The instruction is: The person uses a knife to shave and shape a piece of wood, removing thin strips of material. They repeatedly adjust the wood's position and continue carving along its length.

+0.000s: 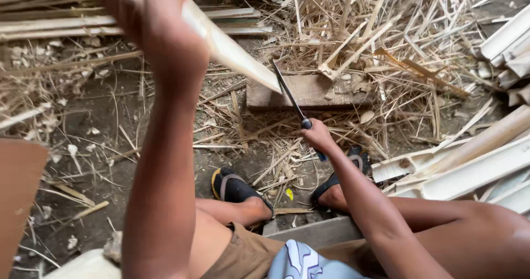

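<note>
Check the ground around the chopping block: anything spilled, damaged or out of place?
Nothing looks damaged. Shavings and split slivers litter the dirt around the wooden block, thickest behind it. The left hand holds a pale bamboo strip tip-down on the block; the right hand holds a knife beside that tip.

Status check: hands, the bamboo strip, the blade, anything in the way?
Left hand grips bamboo strip, tip on wooden block. Right hand grips knife, blade at strip's tip. Shavings piled around block; feet in sandals just below.
</note>
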